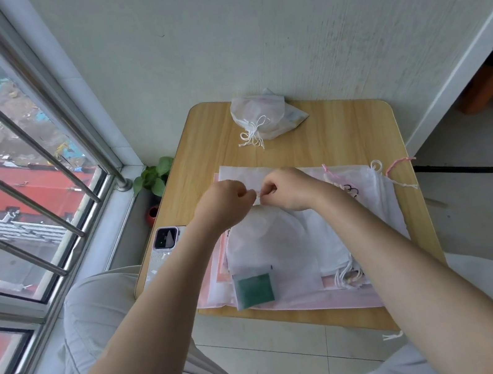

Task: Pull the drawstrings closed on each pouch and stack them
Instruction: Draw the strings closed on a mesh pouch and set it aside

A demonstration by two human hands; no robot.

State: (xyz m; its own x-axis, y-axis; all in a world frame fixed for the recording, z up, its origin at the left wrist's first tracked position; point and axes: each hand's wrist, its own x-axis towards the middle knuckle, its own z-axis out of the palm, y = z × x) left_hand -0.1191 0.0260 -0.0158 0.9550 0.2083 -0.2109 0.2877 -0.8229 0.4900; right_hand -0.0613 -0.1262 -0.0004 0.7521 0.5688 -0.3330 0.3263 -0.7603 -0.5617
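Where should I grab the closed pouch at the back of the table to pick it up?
Grab the closed pouch by its gathered neck, where the white strings bunch together. That end points toward you, so come from the near side and pinch it with your fingers. The rest of the pouch is puffy and wide, harder to hold. It sits alone on the table, so nothing blocks you.

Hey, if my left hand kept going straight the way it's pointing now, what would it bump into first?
Your left hand points right, toward your right hand, which pinches the same pouch top. It would likely meet that hand's fingers first; depth is hard to judge from this view.
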